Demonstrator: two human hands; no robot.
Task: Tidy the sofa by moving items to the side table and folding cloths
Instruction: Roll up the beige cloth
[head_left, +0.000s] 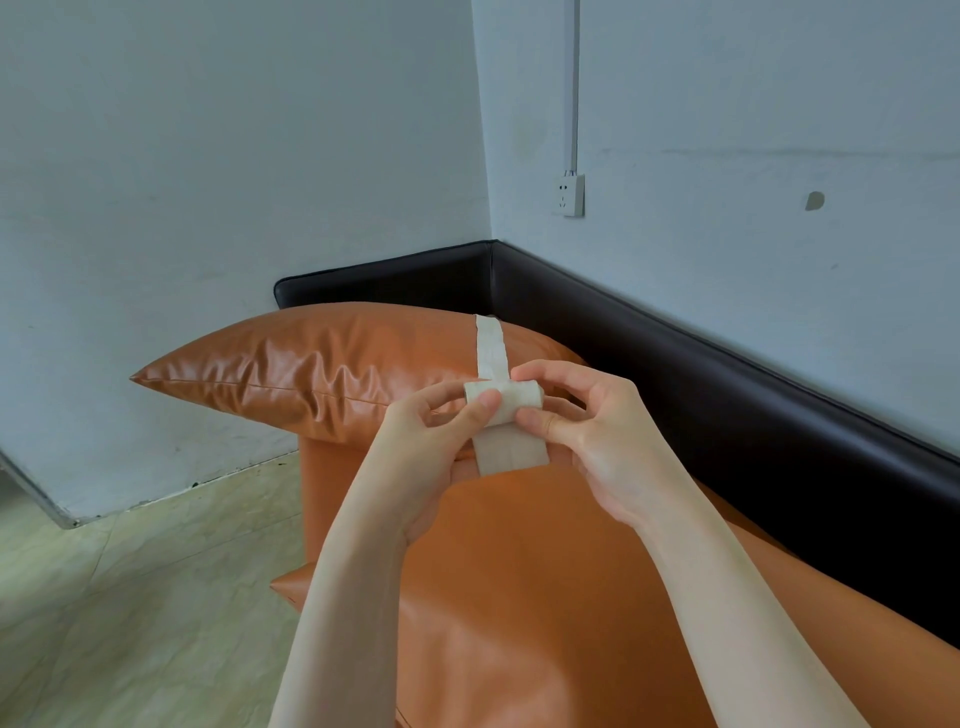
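A narrow cream cloth strip (511, 449) is held above the orange sofa seat (545, 597). Its middle is folded into a small roll between my hands. One end trails up over the orange cushion (311, 364); the other hangs down flat below my fingers. My left hand (436, 447) pinches the roll's left end with thumb and fingers. At the right end, my right hand (587, 421) pinches it with curled fingers. No side table is in view.
The sofa has a dark brown backrest (727, 374) along two walls that meet in a corner. A wall socket (569, 195) sits above it. Pale tiled floor (130, 597) lies to the left of the sofa.
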